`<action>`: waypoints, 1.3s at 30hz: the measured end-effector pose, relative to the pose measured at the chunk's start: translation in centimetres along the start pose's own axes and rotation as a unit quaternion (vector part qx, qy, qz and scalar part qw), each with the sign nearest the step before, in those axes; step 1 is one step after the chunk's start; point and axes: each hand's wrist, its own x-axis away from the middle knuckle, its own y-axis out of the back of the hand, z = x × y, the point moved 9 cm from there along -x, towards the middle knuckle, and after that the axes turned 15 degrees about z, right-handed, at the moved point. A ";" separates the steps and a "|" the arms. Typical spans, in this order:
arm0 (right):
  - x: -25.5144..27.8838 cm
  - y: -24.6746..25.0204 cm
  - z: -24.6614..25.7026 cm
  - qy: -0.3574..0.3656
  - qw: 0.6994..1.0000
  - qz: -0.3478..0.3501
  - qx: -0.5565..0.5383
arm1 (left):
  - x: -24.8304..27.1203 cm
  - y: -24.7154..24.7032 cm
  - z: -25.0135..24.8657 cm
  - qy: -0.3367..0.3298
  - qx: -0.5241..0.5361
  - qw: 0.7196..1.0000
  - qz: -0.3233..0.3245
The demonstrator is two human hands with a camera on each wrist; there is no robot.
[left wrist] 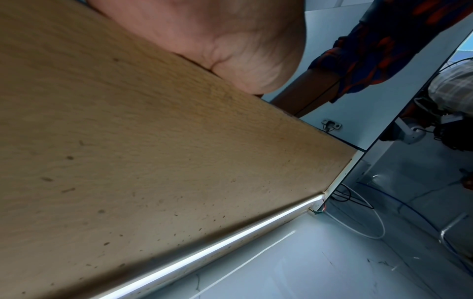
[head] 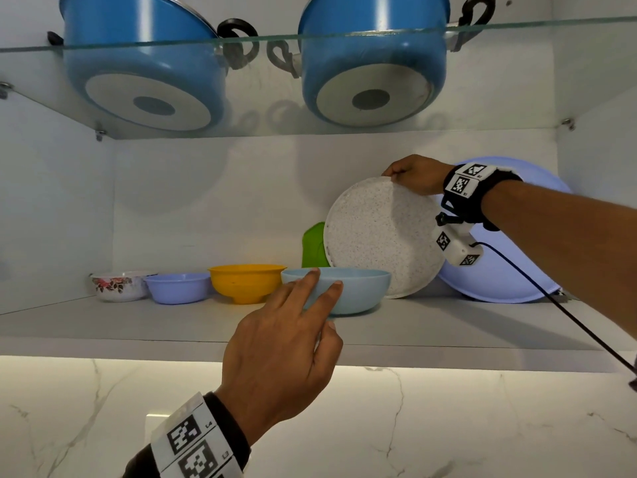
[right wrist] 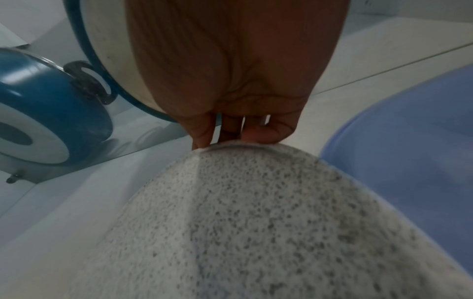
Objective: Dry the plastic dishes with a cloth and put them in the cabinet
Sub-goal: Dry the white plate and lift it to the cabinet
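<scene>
A white speckled plate (head: 379,236) stands on edge on the cabinet shelf (head: 138,326), leaning towards a large lavender plate (head: 510,270) behind it. My right hand (head: 410,177) pinches the speckled plate's top rim; the right wrist view shows its fingertips (right wrist: 204,141) curled over the speckled plate (right wrist: 256,222) at its rim. In front sits a light blue bowl (head: 355,291). My left hand (head: 293,326) reaches up from below the shelf, and two straight fingers touch the bowl's near side. The left wrist view shows only the palm (left wrist: 230,40) and the shelf's underside (left wrist: 128,141).
On the shelf to the left stand a yellow bowl (head: 246,282), a lavender bowl (head: 177,288) and a floral bowl (head: 119,286). A green dish (head: 313,244) stands behind the speckled plate. Two blue pots (head: 144,63) sit on the glass shelf (head: 310,39) above. A marble wall (head: 448,426) lies below.
</scene>
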 end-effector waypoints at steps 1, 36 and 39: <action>-0.4 -0.1 0.4 0.007 1.000 0.001 0.002 | 0.0 0.0 0.0 -0.003 0.004 1.000 -0.001; -0.9 1.1 2.2 0.027 0.998 -0.057 0.018 | 0.3 0.7 -0.2 0.016 0.003 1.000 -0.021; -0.7 0.3 2.1 0.017 0.999 0.000 0.032 | 0.4 0.7 -0.2 0.018 0.006 1.000 -0.021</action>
